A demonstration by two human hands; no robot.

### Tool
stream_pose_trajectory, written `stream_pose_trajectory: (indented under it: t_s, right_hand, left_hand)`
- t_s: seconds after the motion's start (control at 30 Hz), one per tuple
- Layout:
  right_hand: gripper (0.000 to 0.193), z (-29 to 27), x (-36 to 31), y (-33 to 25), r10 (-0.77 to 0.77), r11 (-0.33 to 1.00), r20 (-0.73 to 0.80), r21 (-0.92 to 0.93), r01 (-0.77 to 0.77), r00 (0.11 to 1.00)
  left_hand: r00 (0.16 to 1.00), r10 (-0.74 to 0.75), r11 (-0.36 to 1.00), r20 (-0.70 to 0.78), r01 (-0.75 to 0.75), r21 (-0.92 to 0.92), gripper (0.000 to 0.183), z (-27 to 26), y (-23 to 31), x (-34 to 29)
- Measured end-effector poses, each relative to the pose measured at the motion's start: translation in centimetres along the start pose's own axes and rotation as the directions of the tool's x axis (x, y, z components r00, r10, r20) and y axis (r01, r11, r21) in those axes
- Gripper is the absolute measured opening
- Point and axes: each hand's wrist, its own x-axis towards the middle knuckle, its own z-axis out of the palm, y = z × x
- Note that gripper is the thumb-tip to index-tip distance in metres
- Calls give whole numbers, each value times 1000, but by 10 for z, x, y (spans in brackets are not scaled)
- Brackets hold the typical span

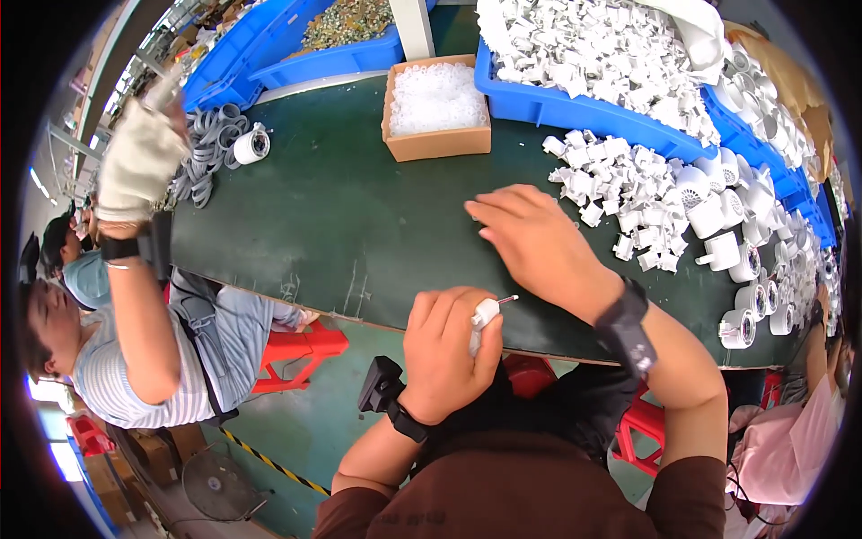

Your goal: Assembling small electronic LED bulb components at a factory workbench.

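Near the table's front edge, my left hand (444, 359) is closed around a small white plastic part (486, 312). A thin metal pin (509, 298) sticks out of this part toward the right. Farther up, my right hand (543, 251) is above the dark green tabletop (359, 207) with its fingers stretched out to the left. Nothing shows in that hand, though its underside is hidden. To its right lies a loose pile of small white plastic parts (628, 193).
A cardboard box (444, 144) of small translucent pieces stands at the back. Blue bins (584, 112) line the far right; white round housings (738, 328) lie below them. Grey rings (211, 135) lie far left, near a co-worker's gloved hand (139, 166). A red stool (301, 355) stands left.
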Motion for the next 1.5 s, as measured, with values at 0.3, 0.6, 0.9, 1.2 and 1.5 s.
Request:
stream_pose_trajectory:
  t_s: [0.3, 0.6, 0.9, 1.2, 1.5]
  right_hand:
    - [26, -14, -13, -4, -13, 999, 324, -45, 29, 946]
    - [17, -54, -43, -6, 549, 680, 171, 477, -557, 818]
    - [14, -66, -89, -63, 709, 157, 360, 758, -633, 607]
    - [18, -44, -86, -58, 608, 118, 379, 826, -552, 697]
    - [13, -43, -74, -63, 613, -50, 549, 745, -665, 568]
  left_hand:
    - [1000, 18, 1000, -17, -18, -23, 23, -3, -3, -3]
    - [1000, 1, 992, 21, 1, -124, 26, 5, 7, 3]
    - [986, 66, 997, 150, -59, -50, 27, 9, 16, 13]
    - [985, 91, 995, 148, -86, -41, 31, 13, 11, 12]
    - [996, 81, 993, 43, -77, -91, 37, 19, 10, 3]
